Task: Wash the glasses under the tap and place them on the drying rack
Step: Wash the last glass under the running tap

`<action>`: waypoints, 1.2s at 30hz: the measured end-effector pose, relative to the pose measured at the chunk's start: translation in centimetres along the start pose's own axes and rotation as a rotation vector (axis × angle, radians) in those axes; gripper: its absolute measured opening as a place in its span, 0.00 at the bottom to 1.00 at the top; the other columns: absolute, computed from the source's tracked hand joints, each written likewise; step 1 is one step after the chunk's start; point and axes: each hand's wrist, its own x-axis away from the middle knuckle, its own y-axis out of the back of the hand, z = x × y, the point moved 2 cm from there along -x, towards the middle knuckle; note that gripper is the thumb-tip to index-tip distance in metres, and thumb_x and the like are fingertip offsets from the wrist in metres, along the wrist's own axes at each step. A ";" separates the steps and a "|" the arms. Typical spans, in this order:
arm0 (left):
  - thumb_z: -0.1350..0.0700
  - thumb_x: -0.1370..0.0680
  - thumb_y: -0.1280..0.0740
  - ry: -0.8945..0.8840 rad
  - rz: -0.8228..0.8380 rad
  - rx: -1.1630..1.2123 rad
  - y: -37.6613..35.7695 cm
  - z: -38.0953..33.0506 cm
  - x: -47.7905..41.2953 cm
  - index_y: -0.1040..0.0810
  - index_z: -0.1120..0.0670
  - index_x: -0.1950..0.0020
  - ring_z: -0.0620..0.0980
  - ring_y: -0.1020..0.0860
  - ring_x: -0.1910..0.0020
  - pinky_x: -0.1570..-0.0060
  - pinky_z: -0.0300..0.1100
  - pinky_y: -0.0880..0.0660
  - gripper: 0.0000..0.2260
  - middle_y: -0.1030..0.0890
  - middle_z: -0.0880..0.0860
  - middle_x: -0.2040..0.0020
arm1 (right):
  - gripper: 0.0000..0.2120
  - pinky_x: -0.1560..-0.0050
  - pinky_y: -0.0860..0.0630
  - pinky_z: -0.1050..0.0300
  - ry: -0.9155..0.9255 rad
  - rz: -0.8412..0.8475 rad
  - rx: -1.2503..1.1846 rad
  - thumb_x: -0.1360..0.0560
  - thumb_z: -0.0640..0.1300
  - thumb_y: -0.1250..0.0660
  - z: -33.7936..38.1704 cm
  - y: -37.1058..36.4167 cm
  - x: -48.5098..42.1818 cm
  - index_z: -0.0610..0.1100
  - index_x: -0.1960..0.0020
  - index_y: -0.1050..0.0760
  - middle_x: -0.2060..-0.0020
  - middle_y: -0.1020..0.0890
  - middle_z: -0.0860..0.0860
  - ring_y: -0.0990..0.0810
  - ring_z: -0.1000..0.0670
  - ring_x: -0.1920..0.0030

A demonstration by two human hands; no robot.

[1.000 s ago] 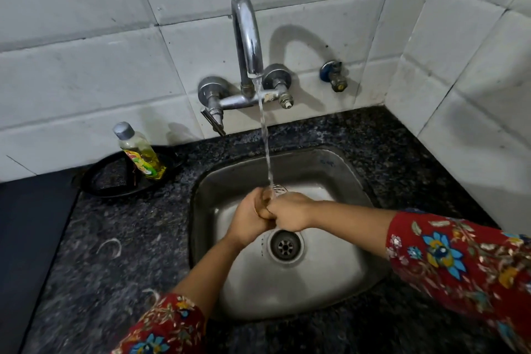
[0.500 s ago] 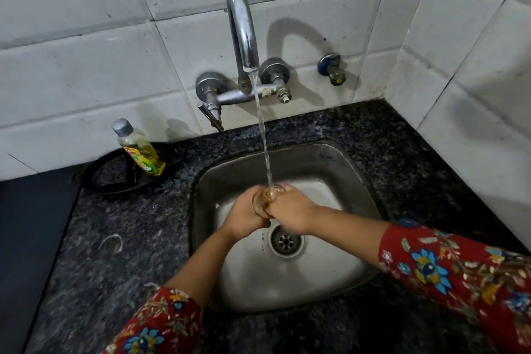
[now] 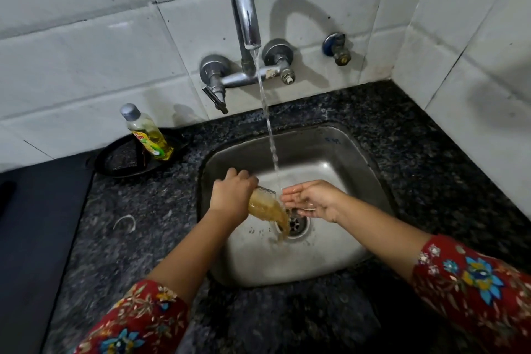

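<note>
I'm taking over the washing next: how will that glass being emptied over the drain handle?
Probably slippery: the glass is wet, gripped only by the left hand while brownish liquid pours out. Likely light once emptied. Being glass over a steel sink, it is probably fragile if dropped.

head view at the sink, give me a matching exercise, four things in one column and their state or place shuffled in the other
Column 1
1. glass
2. right hand
3. soap bottle
4. tap

Column 2
a. running, a thin stream falling into the sink
b. tipped in the left hand, pouring brownish water toward the drain
c. open, palm up, fingertips at the stream
d. on the black dish left of the sink

Pairs: 1-b, 2-c, 3-d, 4-a
</note>
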 end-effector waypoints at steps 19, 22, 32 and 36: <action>0.70 0.44 0.28 -0.045 0.290 1.271 -3.1 -0.2 -2.3 0.26 0.57 0.40 0.35 0.21 0.56 0.56 0.29 0.27 0.33 0.20 0.48 0.52 | 0.08 0.53 0.24 0.49 1.064 0.288 1.905 0.27 0.39 0.38 4.1 -1.8 -1.6 0.44 0.55 0.20 0.55 0.17 0.47 0.19 0.45 0.53; 0.67 0.46 0.30 0.065 0.094 1.330 -3.1 -1.5 -2.8 0.23 0.60 0.43 0.47 0.21 0.51 0.57 0.31 0.27 0.30 0.19 0.54 0.51 | 0.10 0.59 0.28 0.56 0.888 0.060 2.121 0.24 0.38 0.42 4.6 -2.8 -2.4 0.42 0.50 0.22 0.50 0.19 0.45 0.20 0.44 0.52; 0.73 0.40 0.27 -0.051 0.101 1.342 -2.3 -1.0 -3.8 0.24 0.57 0.43 0.36 0.20 0.50 0.52 0.30 0.26 0.27 0.19 0.48 0.49 | 0.10 0.50 0.29 0.52 0.786 0.037 2.176 0.24 0.38 0.40 5.3 -1.8 -2.0 0.44 0.51 0.21 0.51 0.19 0.47 0.21 0.44 0.48; 0.65 0.37 0.26 0.049 -0.186 1.244 -2.0 -3.0 -2.7 0.23 0.55 0.48 0.33 0.22 0.54 0.54 0.31 0.27 0.19 0.19 0.46 0.54 | 0.13 0.55 0.30 0.55 0.754 0.087 2.105 0.25 0.38 0.41 4.3 -3.2 -2.3 0.42 0.43 0.24 0.44 0.21 0.43 0.22 0.42 0.46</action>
